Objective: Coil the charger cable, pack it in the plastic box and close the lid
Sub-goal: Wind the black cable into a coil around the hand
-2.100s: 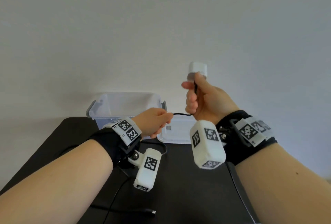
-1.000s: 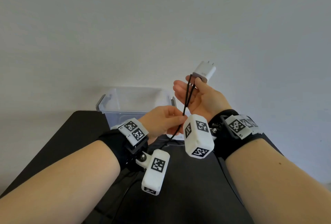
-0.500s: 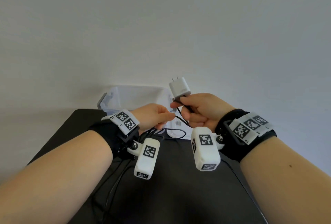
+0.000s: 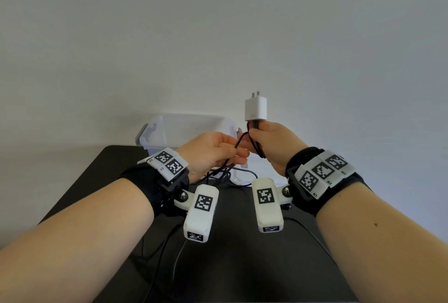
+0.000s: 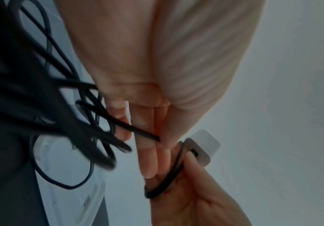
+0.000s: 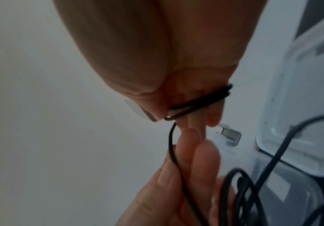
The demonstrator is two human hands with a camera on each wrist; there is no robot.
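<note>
Right hand (image 4: pixel 274 147) pinches cable (image 4: pixel 242 139) loops under the plug (image 4: pixel 255 108), left hand (image 4: pixel 213 152) pinches slack at 9 o'clock. Keep loops even, light tension; box (image 4: pixel 155 130) open behind.

We see a black table (image 4: pixel 242 266) that fills the lower middle of the head view, with its far edge close to a plain pale wall (image 4: pixel 218 36). The wall takes the whole upper part of this view and shows no marks. Thin dark wires (image 4: pixel 160 251) run across the near part of the table top. We cannot tell where they end. In both wrist views the same pale wall is behind, and a dark piece of the table appears at the side.
</note>
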